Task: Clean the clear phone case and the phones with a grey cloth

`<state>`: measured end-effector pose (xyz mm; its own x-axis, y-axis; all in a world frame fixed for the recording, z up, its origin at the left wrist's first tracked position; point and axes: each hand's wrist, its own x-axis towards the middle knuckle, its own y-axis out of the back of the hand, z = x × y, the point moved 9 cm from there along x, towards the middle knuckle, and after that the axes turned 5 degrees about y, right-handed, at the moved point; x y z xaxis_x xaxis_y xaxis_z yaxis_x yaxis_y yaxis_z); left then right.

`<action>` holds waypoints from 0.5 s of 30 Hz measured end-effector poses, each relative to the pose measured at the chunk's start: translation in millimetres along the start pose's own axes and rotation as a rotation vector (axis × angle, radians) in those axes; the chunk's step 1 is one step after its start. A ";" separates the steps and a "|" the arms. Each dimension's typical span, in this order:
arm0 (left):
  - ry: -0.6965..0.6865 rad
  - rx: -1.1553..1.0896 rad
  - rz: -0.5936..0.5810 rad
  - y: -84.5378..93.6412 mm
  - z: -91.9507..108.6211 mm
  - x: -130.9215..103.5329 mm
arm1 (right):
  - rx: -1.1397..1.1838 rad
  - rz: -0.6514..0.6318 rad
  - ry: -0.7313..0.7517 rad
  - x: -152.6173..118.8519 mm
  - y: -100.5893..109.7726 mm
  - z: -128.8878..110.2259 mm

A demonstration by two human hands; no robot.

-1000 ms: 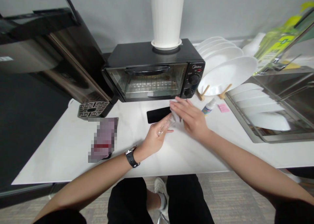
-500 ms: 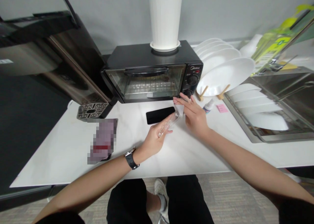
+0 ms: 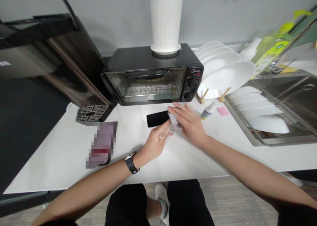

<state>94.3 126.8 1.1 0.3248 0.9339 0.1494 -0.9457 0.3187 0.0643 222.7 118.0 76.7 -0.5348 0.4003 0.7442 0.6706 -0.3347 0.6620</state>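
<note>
My left hand [image 3: 154, 143], with a black watch [image 3: 131, 162] on its wrist, is closed around a thin transparent piece that looks like a clear phone case [image 3: 164, 131]. My right hand [image 3: 192, 123] presses a crumpled white wipe [image 3: 174, 119] against the case's upper end, and its fingers partly hide both. Just behind the left fingers a black phone [image 3: 156, 119] lies flat on the white counter [image 3: 188, 160], its right end covered by the hands. To the right of my right hand stands a small white-capped bottle [image 3: 207, 111], beside a pink sticky note [image 3: 223, 111].
Behind the hands sits a black toaster oven [image 3: 148, 84] with a white cup of sticks [image 3: 165, 24] on top. A drink dispenser [image 3: 74, 64] and a pixelated item [image 3: 102, 143] are left. White plates [image 3: 225, 80] in wooden racks and a sink [image 3: 262, 138] are right.
My right hand has moved left and slightly down with the wipe along the case. The small bottle shows more fully. The view has shifted slightly.
</note>
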 end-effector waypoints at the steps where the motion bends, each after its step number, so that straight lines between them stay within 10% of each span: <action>1: -0.023 0.029 0.004 0.5 3.2 0.3 | 0.007 -0.038 0.051 0.3 -5.7 -11.5; 5: -0.111 0.107 -0.003 0.4 16.6 1.3 | 0.049 -0.185 0.259 -2.8 -22.3 -48.4; 11: 0.063 -0.091 0.034 2.0 1.7 2.1 | 0.002 -0.111 -0.056 -1.2 -11.1 7.7; 15: -0.008 0.002 0.041 5.7 0.6 4.5 | 0.089 -0.177 0.122 -2.0 -24.2 -27.7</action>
<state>90.4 132.7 2.8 0.2863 0.9448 0.1596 -0.9581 0.2802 0.0596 193.3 101.6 61.7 -0.7026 0.3379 0.6262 0.6010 -0.1894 0.7765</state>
